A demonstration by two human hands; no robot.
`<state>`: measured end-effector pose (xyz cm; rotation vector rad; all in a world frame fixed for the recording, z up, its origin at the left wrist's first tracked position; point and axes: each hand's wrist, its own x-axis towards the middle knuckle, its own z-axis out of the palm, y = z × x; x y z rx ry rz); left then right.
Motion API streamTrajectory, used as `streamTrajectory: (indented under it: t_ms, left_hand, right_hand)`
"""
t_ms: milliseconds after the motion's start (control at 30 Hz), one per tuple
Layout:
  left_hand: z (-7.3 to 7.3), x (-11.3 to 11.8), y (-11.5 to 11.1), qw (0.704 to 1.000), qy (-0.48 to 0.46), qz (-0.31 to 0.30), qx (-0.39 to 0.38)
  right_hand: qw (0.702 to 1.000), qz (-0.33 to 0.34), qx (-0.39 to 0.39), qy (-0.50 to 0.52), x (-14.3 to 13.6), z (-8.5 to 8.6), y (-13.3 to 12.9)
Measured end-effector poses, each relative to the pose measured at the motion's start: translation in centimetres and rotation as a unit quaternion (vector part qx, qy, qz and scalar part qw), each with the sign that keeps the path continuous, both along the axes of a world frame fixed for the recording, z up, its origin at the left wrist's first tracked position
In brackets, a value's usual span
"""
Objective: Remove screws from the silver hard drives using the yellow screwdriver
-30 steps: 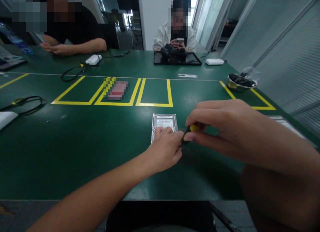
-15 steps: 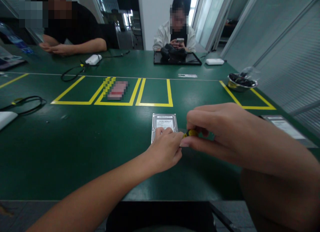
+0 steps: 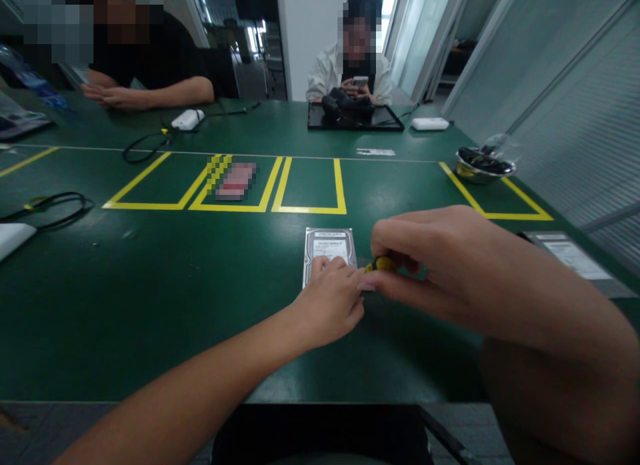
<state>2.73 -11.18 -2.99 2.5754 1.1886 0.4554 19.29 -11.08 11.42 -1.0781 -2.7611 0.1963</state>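
A silver hard drive (image 3: 329, 241) with a white label lies flat on the green table in front of me. Over its near part rests my left hand (image 3: 333, 295), fingers curled and gripping it, so its lower portion is covered. Just to the right, my right hand (image 3: 425, 265) is closed in a pinch around the yellow-and-black handle of a screwdriver (image 3: 383, 263). The handle points left toward my left hand, where the fingers of both hands nearly meet. The screwdriver's tip is hidden behind the fingers.
Yellow tape outlines mark the table (image 3: 225, 358); a blurred pinkish item (image 3: 237, 181) lies in one. A metal bowl of dark items (image 3: 485, 166) stands at right, near another flat labelled device (image 3: 575, 255). Cables and a black tray (image 3: 355, 118) lie farther back. Two people sit opposite.
My right hand and the screwdriver handle have shifted very slightly left, the handle turning a little in the pinch. My left hand and the hard drive stay in place.
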Motion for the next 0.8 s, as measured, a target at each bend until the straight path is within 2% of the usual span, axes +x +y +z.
streamTrajectory:
  t_ms: [433,633,800]
  left_hand:
    - [0.24,-0.13,0.08,1.0,-0.001,0.005,0.001]
    - [0.29,-0.2,0.14,1.0,0.003,-0.003,0.0]
    - [0.22,-0.19,0.14,1.0,0.009,-0.002,0.012]
  right_hand:
    - [1.0,0.0,-0.005,-0.003,0.07,0.02,-0.01]
    - [0.998,-0.037,0.04,-0.039,0.06,-0.34,0.11]
    - [0.998,-0.028,0.024,-0.059,-0.13,-0.3,0.04]
